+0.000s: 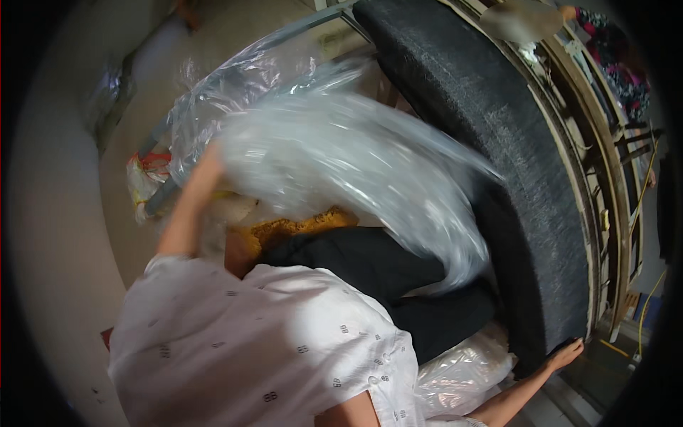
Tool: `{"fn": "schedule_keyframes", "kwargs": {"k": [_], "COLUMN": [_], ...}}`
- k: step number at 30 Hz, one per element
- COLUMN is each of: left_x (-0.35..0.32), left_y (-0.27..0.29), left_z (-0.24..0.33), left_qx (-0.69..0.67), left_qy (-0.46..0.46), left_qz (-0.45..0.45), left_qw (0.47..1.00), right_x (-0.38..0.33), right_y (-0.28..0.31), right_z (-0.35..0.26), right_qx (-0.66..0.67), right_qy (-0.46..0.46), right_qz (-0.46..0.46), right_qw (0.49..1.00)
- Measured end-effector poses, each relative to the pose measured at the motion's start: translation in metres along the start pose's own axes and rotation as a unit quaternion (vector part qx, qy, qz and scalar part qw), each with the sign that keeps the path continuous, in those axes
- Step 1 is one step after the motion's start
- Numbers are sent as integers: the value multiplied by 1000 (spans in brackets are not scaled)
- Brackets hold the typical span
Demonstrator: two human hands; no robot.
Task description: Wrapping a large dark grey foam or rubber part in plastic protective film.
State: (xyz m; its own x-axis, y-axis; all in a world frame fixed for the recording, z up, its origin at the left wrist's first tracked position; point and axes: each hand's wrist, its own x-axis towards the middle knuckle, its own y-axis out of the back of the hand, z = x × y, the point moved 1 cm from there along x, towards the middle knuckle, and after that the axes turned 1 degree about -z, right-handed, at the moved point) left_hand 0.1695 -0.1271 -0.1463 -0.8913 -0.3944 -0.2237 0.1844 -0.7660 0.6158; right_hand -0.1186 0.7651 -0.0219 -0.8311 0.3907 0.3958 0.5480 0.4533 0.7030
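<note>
My left hand point(212, 158) lifts the blurred clear plastic sheet point(341, 164) at centre, grip hidden; right hand point(565, 354), fingers spread, braces the dark cushion point(498, 142) lower right.

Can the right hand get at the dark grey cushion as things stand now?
Probably yes: the right hand already lies at the lower end of the dark grey cushion, with nothing between them.

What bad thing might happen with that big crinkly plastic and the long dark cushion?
The clear plastic sheet is blurred mid-swing above the left arm; the left hand is mostly hidden by it, so it might slip loose or snag. The right hand touches only the lower end of the long dark cushion, so that cushion might slide off the wooden frame. The sheet also covers much of the view, so the person might bump something unseen.
</note>
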Motion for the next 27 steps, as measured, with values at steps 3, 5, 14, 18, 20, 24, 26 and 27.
{"fn": "schedule_keyframes", "kwargs": {"k": [3,5,14,18,20,24,26,27], "left_x": [-131,-253,-309,25,96,178,190,194], "left_y": [127,186,357,82,-9,-153,-212,-230], "left_z": [-96,-130,-209,-44,-11,-24,-38,-40], "left_qx": [149,243,575,109,317,229,234,244], "left_qy": [100,152,315,109,-232,-144,-124,-101], "left_qz": [104,181,475,210,131,-80,-83,-80], "left_qw": [978,941,587,965,910,959,961,961], "right_x": [3,1,-5,0,-6,-31,-46,-50], "right_y": [-9,-8,-14,-5,-8,-5,-4,-3], "right_z": [-10,-15,-1,-26,-22,-26,-32,-36], "right_qx": [-15,-9,-75,-186,-191,-260,-255,-257], "right_qy": [27,33,-20,43,35,91,83,91], "right_qz": [-18,-19,-12,20,-16,-24,-25,-33], "right_qw": [999,999,997,981,981,961,963,961]}}
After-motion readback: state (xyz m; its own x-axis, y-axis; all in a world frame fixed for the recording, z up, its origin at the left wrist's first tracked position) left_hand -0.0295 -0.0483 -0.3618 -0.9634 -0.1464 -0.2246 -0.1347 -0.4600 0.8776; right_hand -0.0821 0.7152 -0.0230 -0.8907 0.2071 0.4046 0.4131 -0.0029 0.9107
